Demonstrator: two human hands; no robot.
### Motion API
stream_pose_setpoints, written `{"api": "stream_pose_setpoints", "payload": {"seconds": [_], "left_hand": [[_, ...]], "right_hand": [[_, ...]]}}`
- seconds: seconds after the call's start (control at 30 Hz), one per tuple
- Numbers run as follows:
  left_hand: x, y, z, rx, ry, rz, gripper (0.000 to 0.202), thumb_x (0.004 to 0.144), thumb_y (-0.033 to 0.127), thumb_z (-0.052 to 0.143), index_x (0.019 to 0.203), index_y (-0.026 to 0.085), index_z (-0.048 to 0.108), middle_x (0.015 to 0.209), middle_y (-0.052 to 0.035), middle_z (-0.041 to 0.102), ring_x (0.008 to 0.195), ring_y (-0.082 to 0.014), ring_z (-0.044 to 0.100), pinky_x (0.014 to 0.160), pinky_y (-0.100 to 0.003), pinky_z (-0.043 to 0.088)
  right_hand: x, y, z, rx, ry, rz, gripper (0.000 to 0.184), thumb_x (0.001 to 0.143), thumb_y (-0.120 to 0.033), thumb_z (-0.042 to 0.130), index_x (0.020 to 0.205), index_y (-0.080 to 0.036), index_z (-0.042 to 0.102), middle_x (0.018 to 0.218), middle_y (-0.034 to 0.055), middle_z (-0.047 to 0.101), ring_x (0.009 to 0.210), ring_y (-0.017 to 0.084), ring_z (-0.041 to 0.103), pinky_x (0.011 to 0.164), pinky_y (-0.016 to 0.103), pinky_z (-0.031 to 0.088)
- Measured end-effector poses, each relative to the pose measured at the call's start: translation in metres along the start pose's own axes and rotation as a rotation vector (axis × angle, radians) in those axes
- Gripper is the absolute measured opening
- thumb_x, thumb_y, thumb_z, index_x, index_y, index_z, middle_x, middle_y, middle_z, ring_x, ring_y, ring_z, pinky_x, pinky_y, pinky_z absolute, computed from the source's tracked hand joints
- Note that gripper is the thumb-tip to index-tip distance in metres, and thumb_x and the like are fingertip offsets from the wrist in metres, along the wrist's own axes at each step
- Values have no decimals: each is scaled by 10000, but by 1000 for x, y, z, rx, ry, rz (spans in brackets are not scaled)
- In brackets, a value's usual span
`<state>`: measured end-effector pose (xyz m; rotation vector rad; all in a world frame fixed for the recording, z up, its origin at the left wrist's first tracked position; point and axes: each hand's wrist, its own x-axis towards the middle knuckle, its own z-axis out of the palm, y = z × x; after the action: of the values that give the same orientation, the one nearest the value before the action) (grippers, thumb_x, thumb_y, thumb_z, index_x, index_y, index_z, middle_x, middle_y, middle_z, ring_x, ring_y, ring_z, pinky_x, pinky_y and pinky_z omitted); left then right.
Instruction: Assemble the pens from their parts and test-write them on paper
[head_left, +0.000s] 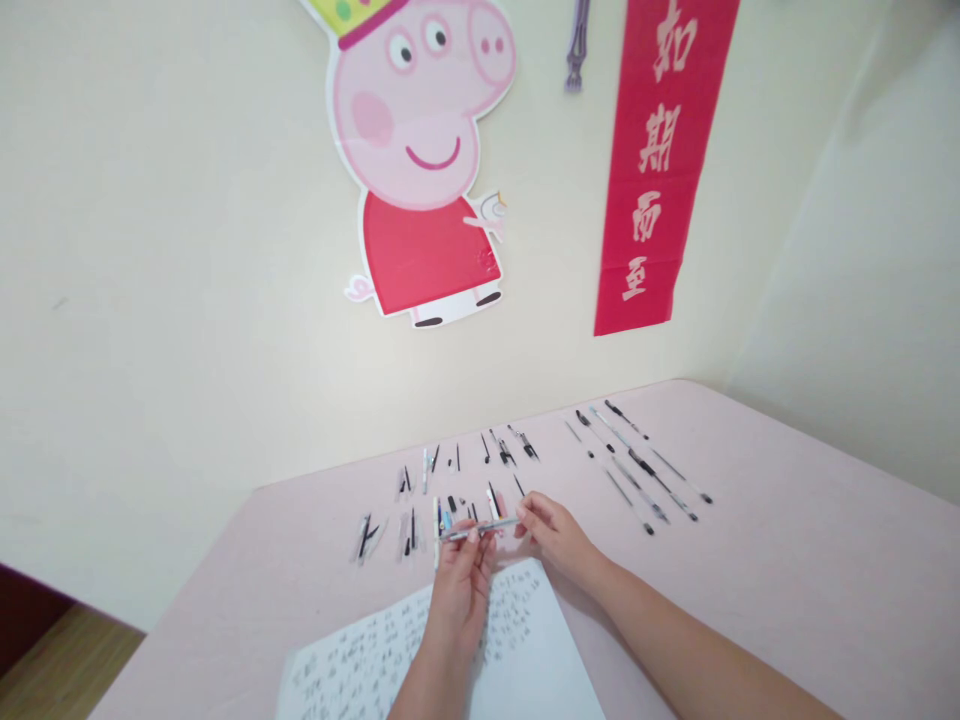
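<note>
Both the left hand (459,585) and the right hand (553,535) grip one slim pen (495,525) above the pink table (787,600), left thumb and fingers clamped on its barrel, right fingertips pinched at its end. From it, a handwritten page (345,660) lies toward seven o'clock, black pen pieces (366,535) at nine, longer pens (664,486) between two and three.

Pen (495,525): our left hand (463,570) and right hand (551,530) both grip it.
Paper (532,685): handwritten, below our left forearm.
Table (787,560): pale pink, pen parts (643,462) laid in groups.
</note>
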<state>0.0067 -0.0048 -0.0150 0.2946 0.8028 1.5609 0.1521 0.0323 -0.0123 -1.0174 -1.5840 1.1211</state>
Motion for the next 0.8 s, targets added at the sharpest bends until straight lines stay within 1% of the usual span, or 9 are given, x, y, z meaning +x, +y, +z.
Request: {"api": "stream_pose_setpoints", "payload": {"seconds": [0.07,0.17,0.27,0.43,0.53,0.6,0.7,0.8], "left_hand": [[0,0,0,-3,27,5,143,766,18,560,798,149,609,779,-30,679,718,-96,656,723,-201,536],[-1,0,0,-7,32,3,150,769,12,554,790,150,608,771,-28,677,714,-95,655,722,-202,537],[-2,0,0,-9,14,-4,143,757,15,573,789,149,609,770,-26,675,712,-95,655,720,-199,535],[-2,0,0,11,-16,-7,128,730,36,619,799,143,611,783,-35,680,721,-105,658,717,-199,534],[-1,0,-1,14,-23,-1,130,728,39,621,806,143,612,793,-36,681,732,-103,657,726,-202,534],[0,-1,-2,13,-20,5,130,736,41,615,813,144,613,803,-34,680,741,-101,655,734,-204,534],[1,-2,-4,5,1,13,127,755,38,593,817,147,611,799,-31,678,736,-93,652,737,-200,532],[2,-2,-4,1,12,11,122,758,40,589,812,149,608,794,-35,680,727,-95,653,724,-196,533]], "right_hand": [[0,-1,0,23,-4,-6,299,818,-463,479,705,-187,489,658,2,590,615,133,528,572,236,392],[-1,0,0,-22,7,-10,282,824,-433,478,686,-187,484,653,4,592,609,133,519,576,239,389],[0,3,0,-61,15,-11,323,842,-440,443,652,-183,491,616,3,581,582,131,511,575,244,386],[1,8,1,-96,13,10,427,854,-498,396,571,-187,470,521,-15,525,520,124,497,545,240,379],[1,7,0,-97,9,28,446,857,-509,383,560,-187,467,506,-18,513,506,121,488,537,240,374],[1,6,0,-82,11,7,412,860,-489,390,600,-183,485,553,-10,541,542,125,503,557,240,380],[0,4,-1,-64,-1,-27,313,851,-433,431,673,-184,497,634,-2,581,603,130,522,586,239,386],[0,4,-1,-81,-3,-36,286,843,-407,447,666,-187,489,632,-3,583,615,134,526,596,242,389]]}}
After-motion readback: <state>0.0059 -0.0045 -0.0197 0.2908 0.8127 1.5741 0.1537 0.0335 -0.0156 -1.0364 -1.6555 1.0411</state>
